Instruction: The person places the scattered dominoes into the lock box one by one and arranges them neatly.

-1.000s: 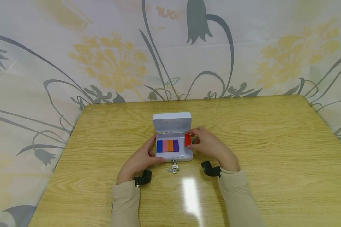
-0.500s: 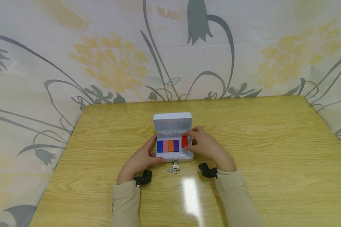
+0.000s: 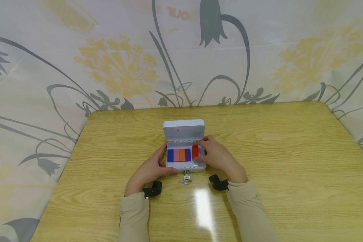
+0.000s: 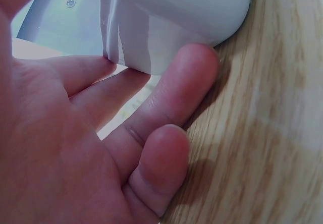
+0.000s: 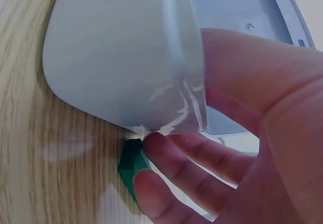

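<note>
A small white metal cash box point(image 3: 181, 165) stands on the table with its lid point(image 3: 184, 133) raised. Blue point(image 3: 170, 156), pink point(image 3: 176, 155), orange point(image 3: 182, 155) and purple point(image 3: 188, 155) blocks lie side by side inside. My left hand point(image 3: 149, 170) holds the box's left side, thumb at the front and fingers toward the back corner. Inside the right end, my right hand point(image 3: 219, 156) pinches a red block point(image 3: 195, 152) between thumb and finger, slightly apart from the purple one. Beside the box, a green block point(image 5: 132, 159) shows by the right hand's other fingers in the right wrist view.
A metal latch with a key point(image 3: 186, 178) hangs at the box's front. The wood-grain table point(image 3: 284, 161) stretches out on both sides. Flower-patterned cloth point(image 3: 181, 50) rises behind it. Black wrist mounts point(image 3: 152, 190) sit at the sleeves.
The right hand has moved left with the red block, bringing it from the box's right wall closer to the purple block. The left hand and the box stay put.
</note>
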The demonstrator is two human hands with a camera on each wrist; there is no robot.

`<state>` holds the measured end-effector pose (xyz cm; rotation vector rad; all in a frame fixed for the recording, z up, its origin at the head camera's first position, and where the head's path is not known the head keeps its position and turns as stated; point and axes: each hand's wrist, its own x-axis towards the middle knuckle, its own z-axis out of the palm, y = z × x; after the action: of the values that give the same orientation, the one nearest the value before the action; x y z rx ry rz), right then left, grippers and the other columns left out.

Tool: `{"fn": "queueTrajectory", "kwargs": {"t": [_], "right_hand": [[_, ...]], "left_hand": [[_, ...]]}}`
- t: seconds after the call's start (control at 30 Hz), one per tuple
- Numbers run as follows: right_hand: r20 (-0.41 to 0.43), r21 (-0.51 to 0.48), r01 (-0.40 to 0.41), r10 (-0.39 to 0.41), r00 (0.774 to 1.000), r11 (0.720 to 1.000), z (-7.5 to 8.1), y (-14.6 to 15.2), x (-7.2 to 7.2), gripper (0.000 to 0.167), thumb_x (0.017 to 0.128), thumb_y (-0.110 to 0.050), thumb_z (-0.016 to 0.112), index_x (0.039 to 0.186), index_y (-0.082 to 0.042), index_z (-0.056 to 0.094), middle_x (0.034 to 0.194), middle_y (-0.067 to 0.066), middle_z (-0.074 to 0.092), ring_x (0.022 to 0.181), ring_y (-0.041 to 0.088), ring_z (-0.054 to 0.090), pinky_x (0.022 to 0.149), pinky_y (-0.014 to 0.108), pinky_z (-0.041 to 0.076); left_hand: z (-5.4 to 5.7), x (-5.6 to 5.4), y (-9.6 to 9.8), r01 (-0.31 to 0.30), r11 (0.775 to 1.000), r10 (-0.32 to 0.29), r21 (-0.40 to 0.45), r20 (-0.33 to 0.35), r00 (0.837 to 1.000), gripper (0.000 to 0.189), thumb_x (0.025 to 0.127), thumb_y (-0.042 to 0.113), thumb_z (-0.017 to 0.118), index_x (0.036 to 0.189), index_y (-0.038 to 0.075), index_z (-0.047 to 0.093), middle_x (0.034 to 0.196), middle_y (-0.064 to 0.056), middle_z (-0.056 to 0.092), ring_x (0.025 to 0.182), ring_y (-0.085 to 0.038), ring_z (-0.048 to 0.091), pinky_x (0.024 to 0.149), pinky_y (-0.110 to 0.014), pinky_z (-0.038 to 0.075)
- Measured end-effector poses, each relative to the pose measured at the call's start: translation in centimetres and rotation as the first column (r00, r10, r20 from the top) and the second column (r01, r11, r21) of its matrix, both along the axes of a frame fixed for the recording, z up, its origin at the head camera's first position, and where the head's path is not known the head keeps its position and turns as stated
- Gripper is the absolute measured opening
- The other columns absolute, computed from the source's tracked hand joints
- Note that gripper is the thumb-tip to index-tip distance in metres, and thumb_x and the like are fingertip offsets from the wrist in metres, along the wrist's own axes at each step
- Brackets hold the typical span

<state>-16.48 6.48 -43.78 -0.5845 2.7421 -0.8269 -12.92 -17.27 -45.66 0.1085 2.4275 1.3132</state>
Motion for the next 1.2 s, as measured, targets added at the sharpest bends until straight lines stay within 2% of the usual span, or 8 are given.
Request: {"fn": "queueTrajectory", "kwargs": {"t": [0.5,1.2], "right_hand": [[-0.037,0.076,0.004,-0.002,0.999,0.997,-0.9,-0.7,-0.2,0.046,0.074,-0.028,0.072,0.116,-0.015,0.059,0.111,0.008,0.045,0.089,0.021,0.047,0.079,0.036,0.041],[-0.065,0.115,0.017,-0.01,0.998,0.993,-1.1,-1.1,-0.1,0.046,0.072,-0.025,0.074,0.114,-0.014,0.06,0.113,0.012,0.046,0.095,0.024,0.046,0.083,0.038,0.041]], "left_hand": [[-0.1,0.0,0.0,-0.007,1.0,0.007,0.0,0.002,1.0,0.1,0.065,0.038,0.078,0.142,0.034,0.015,0.08,-0.006,0.052,0.062,-0.018,0.049,0.056,-0.03,0.041],[0.0,0.0,0.0,-0.002,0.999,0.002,0.039,0.006,1.0,0.101,0.065,0.036,0.079,0.142,0.034,0.015,0.084,-0.007,0.052,0.061,-0.018,0.049,0.056,-0.03,0.042]]}}
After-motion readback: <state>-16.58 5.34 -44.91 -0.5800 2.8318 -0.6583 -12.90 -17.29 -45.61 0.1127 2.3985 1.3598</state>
